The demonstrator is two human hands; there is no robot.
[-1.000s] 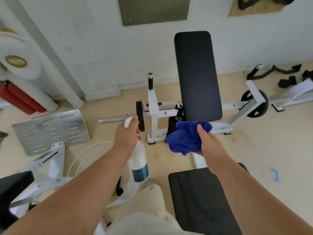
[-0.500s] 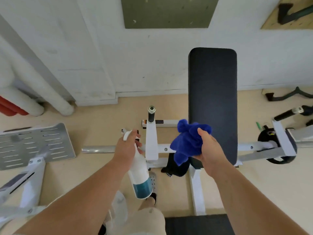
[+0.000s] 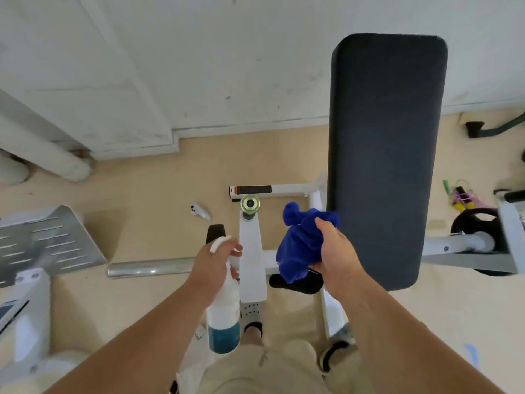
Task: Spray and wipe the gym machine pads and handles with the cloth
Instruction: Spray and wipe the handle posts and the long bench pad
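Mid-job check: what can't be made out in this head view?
Head view:
White spray bottle with teal base: nozzle opening hidden by the left hand.
Long black back pad: lower left corner behind right hand and crumpled blue cloth.
Black handle grip at right: cut off by frame edge.

The cloth [image 3: 304, 245] I hold at the centre of the frame is a plain, deep royal blue. The bottle [image 3: 223, 317] at lower centre is white, with a teal band round its bottom end. The long pad [image 3: 383, 155] at upper right is flat black, unpatterned. The machine frame [image 3: 251, 265] is white, with an orange and black label [image 3: 251, 190] above the middle. The bar [image 3: 150, 270] left of centre is shiny silver. The plate [image 3: 48, 243] at the left edge is grey, patterned with rows of short slots. The floor [image 3: 127, 308] is pale beige, the wall [image 3: 199, 66] white, my shorts [image 3: 270, 371] cream.
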